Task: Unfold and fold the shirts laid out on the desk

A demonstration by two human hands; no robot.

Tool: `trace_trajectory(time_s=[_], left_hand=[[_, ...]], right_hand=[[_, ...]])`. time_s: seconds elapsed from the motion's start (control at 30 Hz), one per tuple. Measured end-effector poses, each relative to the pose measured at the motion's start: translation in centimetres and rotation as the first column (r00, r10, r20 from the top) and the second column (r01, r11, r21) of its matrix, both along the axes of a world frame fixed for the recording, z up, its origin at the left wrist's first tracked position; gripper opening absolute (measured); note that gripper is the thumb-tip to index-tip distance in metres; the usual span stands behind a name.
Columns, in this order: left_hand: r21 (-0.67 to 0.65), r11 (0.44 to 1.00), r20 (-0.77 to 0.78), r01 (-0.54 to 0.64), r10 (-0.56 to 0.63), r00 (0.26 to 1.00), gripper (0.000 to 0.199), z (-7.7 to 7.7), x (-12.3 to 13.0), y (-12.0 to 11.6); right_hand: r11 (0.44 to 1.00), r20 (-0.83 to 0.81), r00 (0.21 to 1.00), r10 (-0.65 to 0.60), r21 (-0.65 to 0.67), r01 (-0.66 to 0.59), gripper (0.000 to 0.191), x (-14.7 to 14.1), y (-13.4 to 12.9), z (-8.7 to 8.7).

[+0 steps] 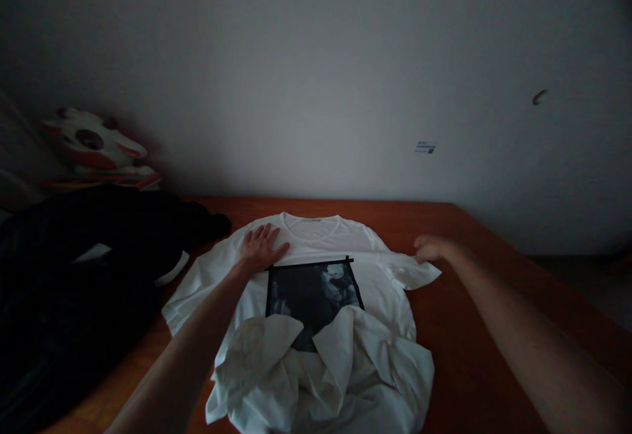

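A white T-shirt (385,315) with a dark square print (306,292) lies front up, its neckline toward the wall. Its lower part is bunched up in loose folds over the bottom of the print. My left hand (260,248) rests flat on the shirt's upper left chest, fingers spread. At the right, my right hand (429,248) has its fingers closed on the edge of the right sleeve (412,272), which is pulled out sideways. The left sleeve (185,289) lies spread on the table beside my left forearm.
The shirt lies on a reddish-brown wooden table (474,328) against a pale wall (316,78). Dark clothing (89,289) is heaped along the left side. Behind it sits a cow-like plush toy (99,141). A small label (425,147) and a hook (539,97) are on the wall.
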State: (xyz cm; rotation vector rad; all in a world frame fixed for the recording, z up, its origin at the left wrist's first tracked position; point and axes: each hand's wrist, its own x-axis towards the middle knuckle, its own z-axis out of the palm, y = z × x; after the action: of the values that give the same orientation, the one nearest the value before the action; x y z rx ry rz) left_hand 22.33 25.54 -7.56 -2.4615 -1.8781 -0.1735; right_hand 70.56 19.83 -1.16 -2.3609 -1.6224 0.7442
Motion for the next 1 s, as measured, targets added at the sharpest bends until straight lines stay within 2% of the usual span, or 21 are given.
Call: trace_trajectory(time_s=[0.1, 0.17, 0.3, 0.4, 0.5, 0.6, 0.7, 0.8, 0.87, 1.0], left_hand=[[0.005, 1.000, 0.000, 0.010, -0.010, 1.000, 0.076, -0.1, 0.0, 0.1], [-0.001, 1.000, 0.001, 0.010, -0.010, 1.000, 0.076, 0.0, 0.0, 0.0], [0.004, 1.000, -0.001, 0.001, -0.001, 1.000, 0.075, 0.1, 0.1, -0.2], [0.003, 1.000, -0.012, -0.003, 0.003, 1.000, 0.077, 0.1, 0.0, -0.1], [-0.010, 1.000, -0.023, -0.006, 0.006, 1.000, 0.080, -0.1, 0.0, 0.0], [-0.009, 1.000, -0.034, -0.009, 0.009, 0.999, 0.082, -0.2, 0.0, 0.1], [-0.048, 0.999, -0.038, -0.025, 0.023, 0.999, 0.083, -0.1, 0.1, 0.3], [-0.082, 0.996, -0.042, -0.030, 0.027, 0.999, 0.082, 0.0, 0.1, 0.7], [-0.090, 0.996, -0.049, -0.020, 0.016, 0.999, 0.081, 0.1, 0.1, 1.0], [-0.103, 0.995, -0.080, 0.000, -0.008, 0.997, 0.077, 0.6, 0.6, 1.4]], right_hand=[[0.988, -0.009, 0.997, 0.081, 0.130, -0.079, 0.018, -3.3, 1.5, -1.2], [0.975, -0.021, 0.989, 0.146, 0.172, -0.141, 0.024, -6.1, 2.3, -2.4], [0.971, -0.002, 0.984, 0.176, 0.164, -0.174, 0.055, -10.5, 3.5, -4.6], [0.983, 0.045, 0.990, 0.135, 0.119, -0.139, 0.075, -11.7, 4.2, -5.3], [0.980, 0.111, 0.983, 0.144, 0.124, -0.157, 0.074, -11.5, 4.3, -5.2], [0.958, 0.196, 0.965, 0.172, 0.194, -0.210, 0.067, -10.8, 3.1, -5.2], [0.930, 0.269, 0.958, 0.100, 0.316, -0.186, 0.059, -9.8, 0.5, -5.7], [0.896, 0.264, 0.963, 0.064, 0.410, -0.172, 0.053, -8.1, -3.0, -6.7], [0.891, 0.261, 0.959, 0.113, 0.400, -0.214, 0.050, -6.6, -5.3, -7.3], [0.911, 0.317, 0.923, 0.218, 0.274, -0.309, 0.053, -3.1, -8.2, -7.4]])
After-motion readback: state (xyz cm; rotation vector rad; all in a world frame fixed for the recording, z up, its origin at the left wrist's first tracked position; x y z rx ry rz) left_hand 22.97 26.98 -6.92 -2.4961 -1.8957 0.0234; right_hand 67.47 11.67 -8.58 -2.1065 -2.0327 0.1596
